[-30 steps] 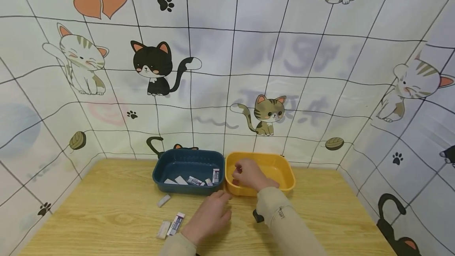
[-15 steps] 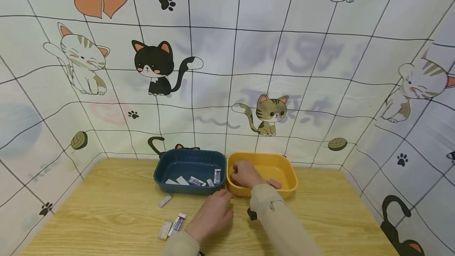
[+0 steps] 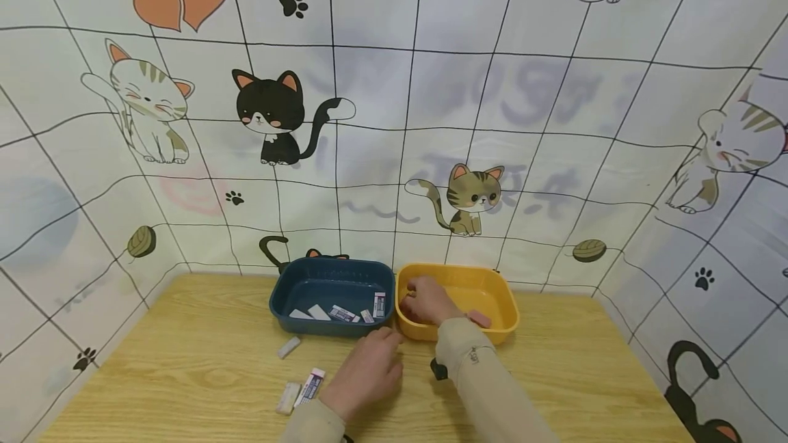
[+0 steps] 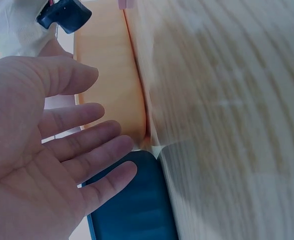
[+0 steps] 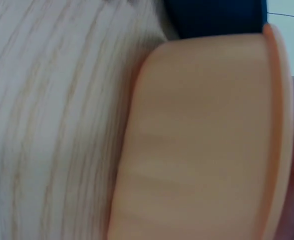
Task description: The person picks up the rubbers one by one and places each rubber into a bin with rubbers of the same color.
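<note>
My right hand [image 3: 429, 301] reaches down into the left part of the yellow bin [image 3: 509, 310], knuckles up; its fingertips are hidden, so I cannot tell whether they grip anything. A pink eraser [image 3: 479, 318] lies in that bin beside the wrist. My left hand [image 3: 368, 369] hovers over the table in front of where the two bins meet. In the left wrist view, its fingers [image 4: 99, 135] are spread and relaxed, and the palm holds nothing. The right wrist view shows mainly the yellow bin's outer wall [image 5: 202, 135], with the hand mostly hidden behind its rim.
A dark blue bin [image 3: 277, 310] stands against the yellow one's left side, with several white erasers inside, some in printed sleeves. On the table [image 3: 203, 361] lie a small white eraser [image 3: 289, 347], a larger white eraser [image 3: 289, 398] and a sleeved eraser [image 3: 310, 387]. Printed wall sheeting rises behind.
My right hand has lowered into the yellow bin and its wrist has shifted left, uncovering more of the pink eraser. The left hand stays nearly in place. The head view has turned slightly.
</note>
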`<act>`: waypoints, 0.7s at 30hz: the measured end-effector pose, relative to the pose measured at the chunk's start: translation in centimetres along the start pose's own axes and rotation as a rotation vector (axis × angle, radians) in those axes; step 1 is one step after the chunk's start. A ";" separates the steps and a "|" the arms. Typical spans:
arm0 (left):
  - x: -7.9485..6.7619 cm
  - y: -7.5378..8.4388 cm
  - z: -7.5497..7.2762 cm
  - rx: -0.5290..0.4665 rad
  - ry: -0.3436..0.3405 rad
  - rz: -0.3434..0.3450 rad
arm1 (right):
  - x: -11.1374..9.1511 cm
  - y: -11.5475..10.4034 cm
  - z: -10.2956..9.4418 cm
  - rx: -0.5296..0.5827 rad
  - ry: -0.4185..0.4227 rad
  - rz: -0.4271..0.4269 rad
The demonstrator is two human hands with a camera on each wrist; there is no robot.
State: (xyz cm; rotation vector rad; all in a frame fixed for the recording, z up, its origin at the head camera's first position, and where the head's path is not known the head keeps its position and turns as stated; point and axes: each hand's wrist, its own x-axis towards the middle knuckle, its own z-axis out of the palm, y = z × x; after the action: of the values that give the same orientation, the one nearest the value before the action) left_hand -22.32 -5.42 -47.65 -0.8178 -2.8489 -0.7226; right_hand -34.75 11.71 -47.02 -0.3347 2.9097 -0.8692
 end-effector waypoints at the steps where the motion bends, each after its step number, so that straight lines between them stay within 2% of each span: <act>1: 0.0 0.0 -0.1 0.004 0.004 0.000 | -0.1 0.1 -0.2 0.018 0.002 0.013; 4: -0.2 0.0 -0.3 0.021 0.024 0.010 | -0.8 0.2 -0.8 0.075 0.016 0.043; 7: -0.3 0.0 -0.5 0.033 0.037 0.015 | -1.5 0.3 -1.4 0.082 0.044 0.027; 14: -0.8 -0.3 -1.1 0.035 0.013 -0.018 | -3.0 0.7 -2.2 -0.026 0.114 -0.093; 18: -1.2 -0.8 -1.3 0.051 0.044 -0.001 | -4.0 0.6 -2.5 -0.035 0.162 -0.175; 21: -1.6 -1.1 -1.4 0.071 0.066 0.023 | -4.8 0.3 -2.7 -0.031 0.187 -0.205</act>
State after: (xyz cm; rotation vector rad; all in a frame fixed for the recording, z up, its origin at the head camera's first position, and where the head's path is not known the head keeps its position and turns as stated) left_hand -21.62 -7.66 -47.20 -0.7994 -2.7846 -0.6303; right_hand -30.52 14.55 -44.85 -0.5946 3.1053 -0.9294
